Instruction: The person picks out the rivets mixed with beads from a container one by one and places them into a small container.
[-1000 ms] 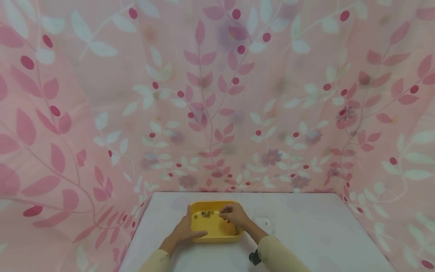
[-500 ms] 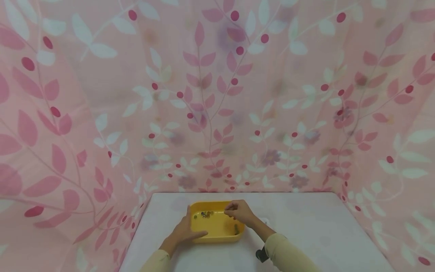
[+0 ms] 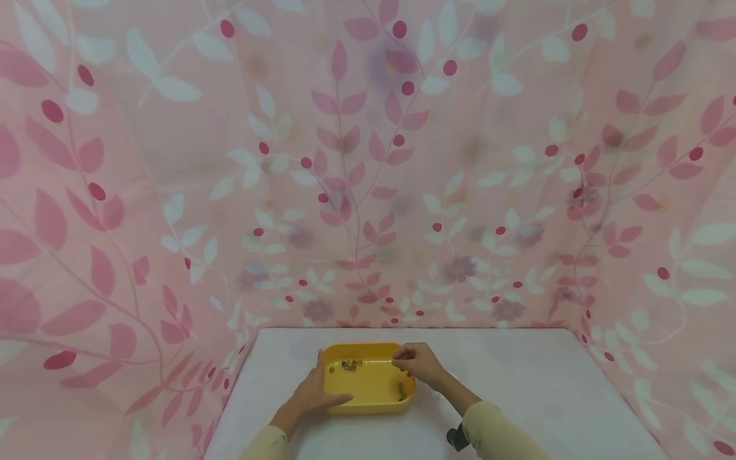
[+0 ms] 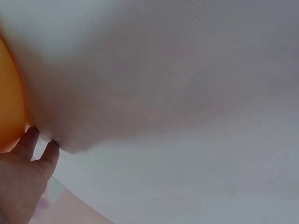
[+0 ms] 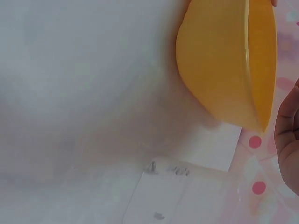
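Note:
A yellow tray point(image 3: 368, 386) with raised walls stands on the white table. Several small round glassy beads point(image 3: 352, 366) lie in its back left part, and a short green row of small pieces point(image 3: 401, 391) lies at its right side. My left hand point(image 3: 315, 390) holds the tray's left front corner, thumb over the front rim, fingers along the left wall. In the left wrist view, two fingertips point(image 4: 55, 143) reach down beside the tray. My right hand point(image 3: 422, 364) is over the tray's back right rim, thumb and fingers bunched together; I cannot tell what is between them.
A clear plastic box point(image 5: 182, 198) with small dark marks sits right of the tray, mostly behind my right forearm in the head view. A dark device point(image 3: 458, 439) shows under the right sleeve. Pink patterned cloth point(image 3: 368, 191) rises behind the white table point(image 3: 535, 396).
My right hand has moved right, from over the tray's inside to its right rim, fingers still bunched. The green row now shows fully. My left hand and the tray keep their places.

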A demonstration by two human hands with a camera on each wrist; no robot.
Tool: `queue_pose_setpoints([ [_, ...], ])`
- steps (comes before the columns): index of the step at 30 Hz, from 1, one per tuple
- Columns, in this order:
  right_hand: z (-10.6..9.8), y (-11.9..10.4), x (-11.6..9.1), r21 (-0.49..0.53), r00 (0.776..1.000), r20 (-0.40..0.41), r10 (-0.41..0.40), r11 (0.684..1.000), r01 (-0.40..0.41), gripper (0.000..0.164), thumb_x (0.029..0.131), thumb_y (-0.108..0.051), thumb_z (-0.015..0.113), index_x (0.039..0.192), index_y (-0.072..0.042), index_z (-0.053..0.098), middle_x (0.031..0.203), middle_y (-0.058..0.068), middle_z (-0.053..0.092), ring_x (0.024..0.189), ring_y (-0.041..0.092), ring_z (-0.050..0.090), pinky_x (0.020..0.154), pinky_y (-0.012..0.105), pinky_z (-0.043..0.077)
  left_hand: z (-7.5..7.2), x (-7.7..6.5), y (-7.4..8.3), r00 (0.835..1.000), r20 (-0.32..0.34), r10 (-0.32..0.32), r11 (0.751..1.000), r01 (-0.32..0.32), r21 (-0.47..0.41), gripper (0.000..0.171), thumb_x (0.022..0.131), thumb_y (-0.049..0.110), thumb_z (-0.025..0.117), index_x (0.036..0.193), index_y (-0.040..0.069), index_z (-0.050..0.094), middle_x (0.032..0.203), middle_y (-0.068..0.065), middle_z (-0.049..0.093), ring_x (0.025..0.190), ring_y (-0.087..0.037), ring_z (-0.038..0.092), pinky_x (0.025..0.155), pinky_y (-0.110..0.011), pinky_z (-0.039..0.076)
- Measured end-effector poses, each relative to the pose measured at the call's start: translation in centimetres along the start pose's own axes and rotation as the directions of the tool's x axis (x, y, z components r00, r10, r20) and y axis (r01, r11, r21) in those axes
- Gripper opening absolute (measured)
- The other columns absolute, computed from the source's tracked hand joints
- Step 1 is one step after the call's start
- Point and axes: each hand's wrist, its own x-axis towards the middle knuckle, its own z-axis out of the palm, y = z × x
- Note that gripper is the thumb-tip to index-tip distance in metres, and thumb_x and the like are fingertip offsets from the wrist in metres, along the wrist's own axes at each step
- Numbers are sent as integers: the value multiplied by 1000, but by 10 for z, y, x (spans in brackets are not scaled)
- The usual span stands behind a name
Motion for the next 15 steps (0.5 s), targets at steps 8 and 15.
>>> queue_pose_setpoints([
  [8, -19, 6, -1, -10, 999, -49, 24, 1000, -25, 16, 90, -17, 73, 99, -4, 74, 90, 4, 72, 76, 19, 63, 65, 30, 56, -3, 2, 2, 998, 22, -53, 998, 52, 17, 141, 65, 65, 81, 157, -1, -4, 143, -32, 45, 122, -37, 54, 100, -57, 45],
  [15, -28, 13, -6, 0, 996, -85, 39, 999, -39, 20, 90, -13, 72, 102, 3, 72, 91, 6, 72, 75, 14, 62, 62, 27, 55, 1, 1, 0, 999, 24, -45, 999, 45, 4, 140, 67, 63, 82, 156, -1, -5, 143, -32, 46, 122, -37, 54, 100, -56, 45],
])
